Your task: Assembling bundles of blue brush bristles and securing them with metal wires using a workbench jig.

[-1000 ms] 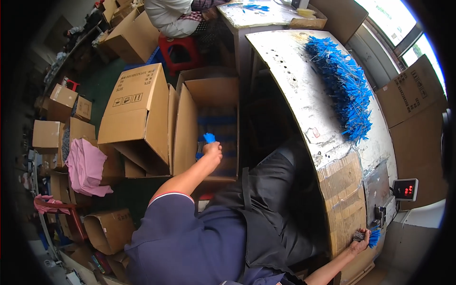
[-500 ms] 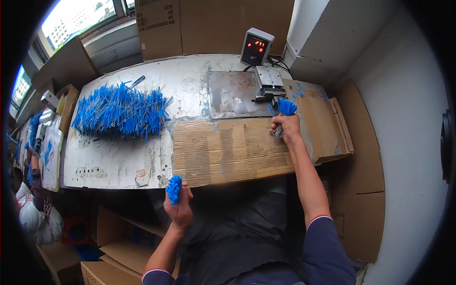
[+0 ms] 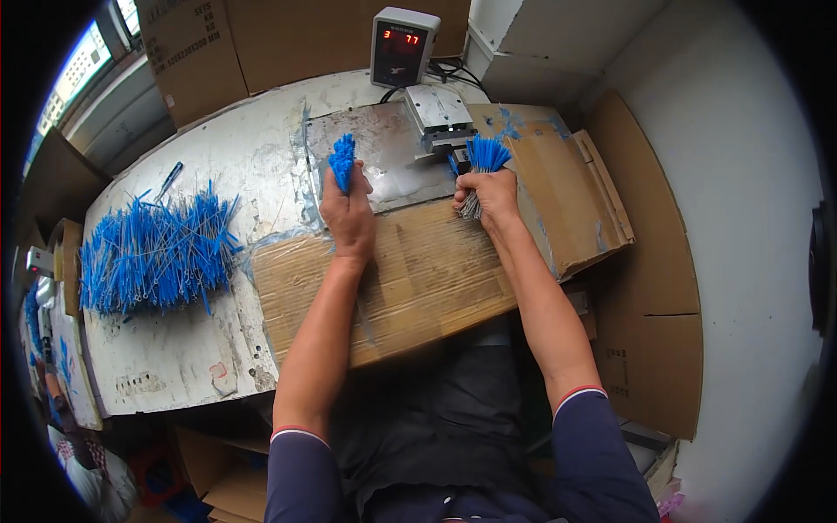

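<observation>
My left hand [image 3: 349,212] is closed round a bundle of blue-sleeved wires [image 3: 343,159], their blue ends sticking up above the fingers. It is over the near part of the metal plate [image 3: 392,187]. In my right hand [image 3: 491,193], a second bundle of blue-sleeved wires [image 3: 488,153] is gripped, blue ends up and thin silvery ends hanging below the fist. This hand is just in front of a small metal clamp-like device [image 3: 440,112]. To the left lies a large heap of the same blue-sleeved wires [image 3: 161,248].
Flattened cardboard [image 3: 392,288] covers the table's front. Behind the metal device stands a box with a red digital display [image 3: 404,48]. A pen [image 3: 171,180] lies beyond the heap. A cardboard box [image 3: 558,183] is at the right. Another person [image 3: 91,466] sits at the far left.
My left hand has risen from the table's front edge to the metal plate, still with its bundle. The view has turned, and the display reads differently. My right hand keeps its bundle near the device.
</observation>
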A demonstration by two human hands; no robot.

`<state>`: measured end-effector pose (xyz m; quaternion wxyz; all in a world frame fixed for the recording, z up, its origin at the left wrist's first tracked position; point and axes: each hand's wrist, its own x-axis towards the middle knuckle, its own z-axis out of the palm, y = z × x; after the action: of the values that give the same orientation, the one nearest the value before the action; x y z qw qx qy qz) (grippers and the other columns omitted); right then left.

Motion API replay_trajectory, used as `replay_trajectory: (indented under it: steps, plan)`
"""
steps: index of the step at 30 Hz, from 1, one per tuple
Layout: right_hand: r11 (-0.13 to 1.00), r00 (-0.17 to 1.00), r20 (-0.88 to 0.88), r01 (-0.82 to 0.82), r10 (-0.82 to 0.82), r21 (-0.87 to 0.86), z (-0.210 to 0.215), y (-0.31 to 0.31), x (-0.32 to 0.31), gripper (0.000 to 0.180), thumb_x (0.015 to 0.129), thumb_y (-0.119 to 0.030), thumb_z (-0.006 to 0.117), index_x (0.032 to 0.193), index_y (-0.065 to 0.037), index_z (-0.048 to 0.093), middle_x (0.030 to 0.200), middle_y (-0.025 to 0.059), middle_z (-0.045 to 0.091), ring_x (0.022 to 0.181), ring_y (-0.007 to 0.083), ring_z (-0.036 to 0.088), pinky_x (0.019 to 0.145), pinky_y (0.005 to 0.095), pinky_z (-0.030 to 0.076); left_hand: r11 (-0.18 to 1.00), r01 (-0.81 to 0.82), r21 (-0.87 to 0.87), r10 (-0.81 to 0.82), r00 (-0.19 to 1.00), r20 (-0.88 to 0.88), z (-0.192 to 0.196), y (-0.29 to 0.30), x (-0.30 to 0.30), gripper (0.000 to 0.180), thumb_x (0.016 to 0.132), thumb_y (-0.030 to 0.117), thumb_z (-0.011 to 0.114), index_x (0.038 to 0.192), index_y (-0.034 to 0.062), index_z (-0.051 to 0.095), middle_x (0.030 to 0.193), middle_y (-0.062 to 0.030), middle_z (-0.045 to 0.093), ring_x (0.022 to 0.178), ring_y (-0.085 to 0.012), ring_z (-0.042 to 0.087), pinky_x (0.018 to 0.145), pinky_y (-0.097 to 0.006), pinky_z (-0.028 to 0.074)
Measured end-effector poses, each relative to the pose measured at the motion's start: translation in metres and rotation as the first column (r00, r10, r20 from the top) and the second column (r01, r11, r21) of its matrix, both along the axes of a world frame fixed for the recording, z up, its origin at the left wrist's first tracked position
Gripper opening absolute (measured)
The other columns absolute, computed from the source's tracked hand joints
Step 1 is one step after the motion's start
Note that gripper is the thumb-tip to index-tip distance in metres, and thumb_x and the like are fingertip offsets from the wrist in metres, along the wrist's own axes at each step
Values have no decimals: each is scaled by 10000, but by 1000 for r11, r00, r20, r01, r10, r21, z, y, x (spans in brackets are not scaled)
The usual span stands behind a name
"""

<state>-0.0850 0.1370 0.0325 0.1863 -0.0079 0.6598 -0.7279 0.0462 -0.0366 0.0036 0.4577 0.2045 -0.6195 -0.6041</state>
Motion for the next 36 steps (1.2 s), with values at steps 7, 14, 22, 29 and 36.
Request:
replay_trajectory:
  steps: [7,14,22,29,36]
  plan:
    - [997,997,-24,71,-71,-23,2,-8,11,93,732,85,667,669,54,606,603,143,622,470,229,628,427,367,546,1000,25,-7,-25,998,57,0,-5,2,162,1037,200,584,1045,48,639,716,13,566,669,-75,504,623,-259,418]
    - [995,995,-35,95,-96,-24,0,-9,11,75,718,100,663,674,65,612,612,148,626,477,236,634,431,377,563,995,-19,-94,31,991,132,5,-2,5,156,1035,192,583,1030,44,629,719,-17,604,667,-101,547,634,-282,445]
    - [997,997,42,65,-64,-39,-1,-10,3,54,743,65,683,726,89,638,639,165,643,506,257,658,456,387,582,908,-70,-412,176,958,225,0,5,-5,124,939,44,574,1053,36,624,910,-169,682,875,-368,655,776,-437,501]
    - [977,981,188,89,-51,-196,-2,0,4,131,820,-33,718,845,75,648,755,162,683,600,281,702,510,430,623,754,128,-644,112,941,319,-2,24,-33,198,833,-11,568,1019,42,611,881,-203,637,849,-410,605,760,-510,468]
    - [966,988,127,118,-91,-230,-5,4,9,107,808,-16,746,885,13,677,778,129,694,635,265,707,537,430,629,696,214,-686,57,935,350,-2,24,-42,227,795,-31,571,1011,26,612,866,-194,643,849,-395,619,763,-499,486]
